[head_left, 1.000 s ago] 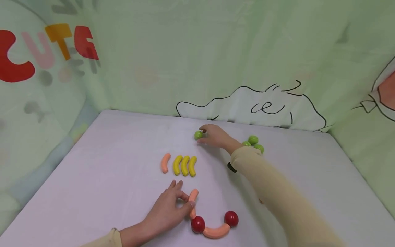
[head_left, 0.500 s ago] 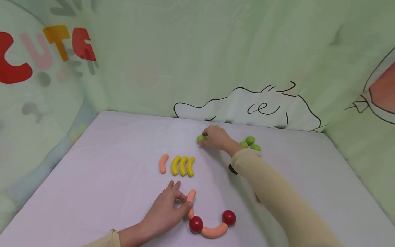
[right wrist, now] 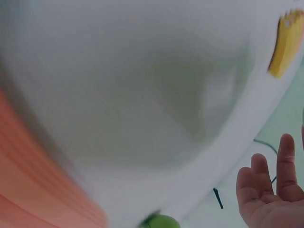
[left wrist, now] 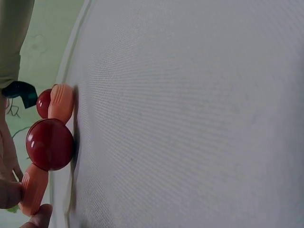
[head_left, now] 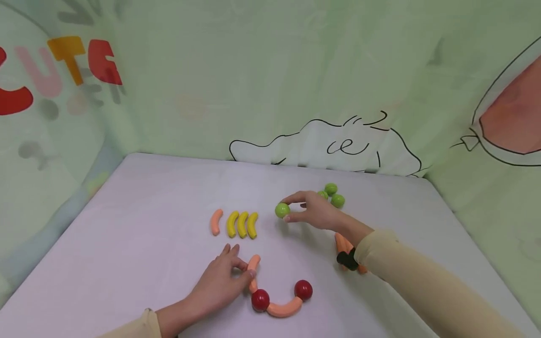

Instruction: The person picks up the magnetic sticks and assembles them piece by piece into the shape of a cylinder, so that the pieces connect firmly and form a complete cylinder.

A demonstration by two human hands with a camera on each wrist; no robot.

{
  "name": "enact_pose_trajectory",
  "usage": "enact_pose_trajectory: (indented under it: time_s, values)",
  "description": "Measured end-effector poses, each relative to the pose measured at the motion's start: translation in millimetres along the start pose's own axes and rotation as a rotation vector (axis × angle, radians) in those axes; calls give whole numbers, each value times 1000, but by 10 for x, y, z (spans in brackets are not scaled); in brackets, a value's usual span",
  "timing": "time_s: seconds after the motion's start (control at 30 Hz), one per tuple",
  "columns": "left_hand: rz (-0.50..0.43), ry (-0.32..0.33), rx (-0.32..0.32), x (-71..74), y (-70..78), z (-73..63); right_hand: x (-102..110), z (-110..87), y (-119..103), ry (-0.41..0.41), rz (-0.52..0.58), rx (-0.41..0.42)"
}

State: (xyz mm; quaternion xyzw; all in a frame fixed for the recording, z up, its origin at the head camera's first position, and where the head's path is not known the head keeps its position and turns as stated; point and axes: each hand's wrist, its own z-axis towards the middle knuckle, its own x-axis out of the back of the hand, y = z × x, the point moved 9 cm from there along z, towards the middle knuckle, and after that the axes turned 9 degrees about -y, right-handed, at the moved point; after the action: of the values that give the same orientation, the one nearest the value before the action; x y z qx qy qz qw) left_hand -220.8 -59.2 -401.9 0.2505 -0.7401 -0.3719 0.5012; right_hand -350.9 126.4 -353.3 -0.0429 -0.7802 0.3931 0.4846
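My left hand (head_left: 223, 277) pinches an upright-lying pink banana-shaped piece (head_left: 253, 264) between thumb and finger. Its lower end meets a red ball (head_left: 260, 300), which joins a second pink curved piece (head_left: 285, 309) and another red ball (head_left: 303, 290). The left wrist view shows the gripped piece (left wrist: 34, 190) touching the nearer red ball (left wrist: 50, 144). Farther back, my right hand (head_left: 317, 211) holds a green ball (head_left: 282, 210) between thumb and fingertips, over the table to the right of the yellow bananas (head_left: 242, 224). In the right wrist view, several fingers of that hand (right wrist: 270, 199) are extended.
A single pink piece (head_left: 216, 222) lies left of the three yellow bananas. Three green balls (head_left: 337, 201) sit behind the right hand. Orange-pink pieces (head_left: 340, 245) lie partly hidden under the right forearm and its black wrist mount (head_left: 347, 259). Printed cloth walls (head_left: 190, 84) surround the table.
My right hand has brought the green ball from the back of the table nearer to the front, uncovering the orange-pink pieces. The left hand keeps its pinch; the view has turned slightly right.
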Motion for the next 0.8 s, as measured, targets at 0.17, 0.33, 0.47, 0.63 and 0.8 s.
enact_pose_trajectory:
  time_s: [0.17, 0.33, 0.47, 0.63, 0.8]
  values:
    - [8, 8, 8, 15, 3, -1, -258, -233, 2, -55, 77, 20]
    - [19, 8, 14, 6, 16, 1, -513, -316, -49, -131, 99, 50]
    - [24, 7, 17, 1, 17, 11, -659, -318, -119, -172, 98, 66]
    - [18, 14, 2, -7, 16, 31, -740, -294, -159, -165, 81, 81]
    - [9, -6, 18, -41, 16, 69, -735, -301, -153, -136, 61, 70]
